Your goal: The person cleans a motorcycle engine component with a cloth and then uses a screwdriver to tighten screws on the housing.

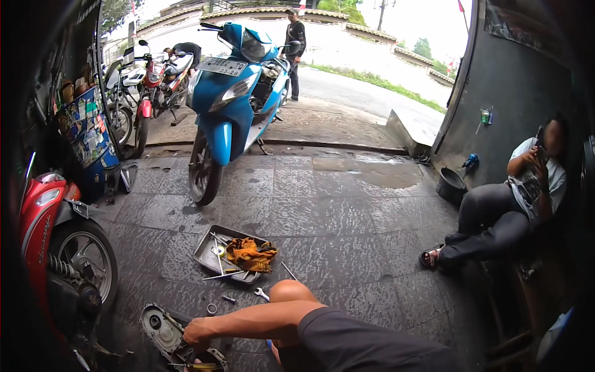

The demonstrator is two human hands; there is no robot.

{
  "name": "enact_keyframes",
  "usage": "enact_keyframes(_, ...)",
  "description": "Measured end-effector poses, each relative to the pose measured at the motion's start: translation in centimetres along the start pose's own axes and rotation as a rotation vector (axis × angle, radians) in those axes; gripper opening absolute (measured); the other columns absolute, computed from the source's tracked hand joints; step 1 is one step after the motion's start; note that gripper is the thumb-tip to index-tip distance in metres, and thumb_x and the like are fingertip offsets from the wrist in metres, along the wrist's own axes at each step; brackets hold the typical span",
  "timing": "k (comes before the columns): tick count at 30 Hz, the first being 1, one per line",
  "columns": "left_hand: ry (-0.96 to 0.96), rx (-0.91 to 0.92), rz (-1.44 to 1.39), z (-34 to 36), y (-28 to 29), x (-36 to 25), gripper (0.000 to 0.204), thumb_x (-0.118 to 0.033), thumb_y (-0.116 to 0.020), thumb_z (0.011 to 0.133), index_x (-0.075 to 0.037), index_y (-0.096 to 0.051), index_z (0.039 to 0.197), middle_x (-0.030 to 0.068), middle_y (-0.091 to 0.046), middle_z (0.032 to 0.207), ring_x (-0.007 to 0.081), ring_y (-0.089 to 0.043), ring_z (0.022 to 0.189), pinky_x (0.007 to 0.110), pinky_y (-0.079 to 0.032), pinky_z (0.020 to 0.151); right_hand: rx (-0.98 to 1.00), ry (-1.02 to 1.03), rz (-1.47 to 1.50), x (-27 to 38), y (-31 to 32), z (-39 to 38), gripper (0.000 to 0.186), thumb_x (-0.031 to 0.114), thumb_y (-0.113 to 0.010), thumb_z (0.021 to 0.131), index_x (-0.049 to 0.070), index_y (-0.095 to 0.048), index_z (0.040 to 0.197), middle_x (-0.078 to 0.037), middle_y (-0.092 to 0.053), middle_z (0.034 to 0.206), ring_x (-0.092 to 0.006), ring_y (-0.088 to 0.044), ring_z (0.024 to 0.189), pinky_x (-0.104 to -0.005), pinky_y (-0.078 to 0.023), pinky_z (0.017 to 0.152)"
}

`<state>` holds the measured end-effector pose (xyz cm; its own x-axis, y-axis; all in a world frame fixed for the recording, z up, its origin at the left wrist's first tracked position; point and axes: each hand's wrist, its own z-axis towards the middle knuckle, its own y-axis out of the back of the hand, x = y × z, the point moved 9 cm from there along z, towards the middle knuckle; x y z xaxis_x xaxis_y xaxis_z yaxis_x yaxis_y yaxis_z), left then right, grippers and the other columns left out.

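Note:
My right hand [197, 333] reaches down from the right, over the inner edge of a grey metal engine casing [162, 332] on the floor. Its fingers curl downward, and what they grip is hidden beneath them. Just below, at the picture's lower edge, a small patch of skin shows beside a yellow handle-like piece [201, 366]; it may be my left hand, but its fingers cannot be made out. Close to the casing lie a metal ring [212, 308], a bolt-like metal part [229, 299] and a wrench [261, 294], partly behind my knee.
Ahead is a metal tray [207, 263] with tools and an orange-black cloth [251, 254]. A thin rod [289, 271] lies beside it. A blue scooter [229, 111] stands beyond; a red one [46, 229] is at left. Someone sits at right near a black bucket [451, 185].

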<state>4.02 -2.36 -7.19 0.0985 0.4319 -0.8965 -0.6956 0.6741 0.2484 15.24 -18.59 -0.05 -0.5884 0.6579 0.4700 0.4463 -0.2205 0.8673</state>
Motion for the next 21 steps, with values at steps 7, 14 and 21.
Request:
enact_keyframes(7, -0.205, 0.002, 0.160, 0.5, 1.6, -1.4, 0.040, -0.026, -0.066, 0.083, 0.007, -0.056, 0.104, 0.0230, -0.062, 0.091, 0.0349, -0.059, 0.076, 0.042, -0.049, 0.069, 0.053, 0.074, 0.046, 2.5, -1.4, 1.4, 0.028, 0.027, -0.064, 0.063, 0.003, -0.068, 0.077, -0.020, -0.066, 0.079, -0.0355, -0.065, 0.080, -0.0416, -0.052, 0.070)
enact_keyframes(14, -0.398, 0.021, 0.323, -0.2, 1.5, -0.5, 0.043, -0.025, -0.064, 0.083, 0.008, -0.053, 0.109, 0.0235, -0.062, 0.093, 0.0344, -0.059, 0.077, 0.041, -0.049, 0.071, -0.012, 0.149, 0.025, 2.7, -2.2, 2.9, 0.023, 0.024, -0.063, 0.067, 0.003, -0.069, 0.076, -0.019, -0.066, 0.080, -0.0352, -0.065, 0.080, -0.0415, -0.052, 0.068)
enact_keyframes(21, 0.029, 0.170, 0.349, 0.4, -0.8, -1.3, 0.042, -0.013, -0.079, 0.064, 0.002, -0.053, 0.093, 0.0195, -0.056, 0.080, 0.0408, -0.054, 0.079, 0.044, -0.042, 0.073, 0.155, -0.031, 0.075, 1.5, 0.7, -1.8, 0.026, 0.021, -0.054, 0.077, -0.001, -0.066, 0.083, -0.022, -0.065, 0.083, -0.0369, -0.065, 0.082, -0.0442, -0.052, 0.069)
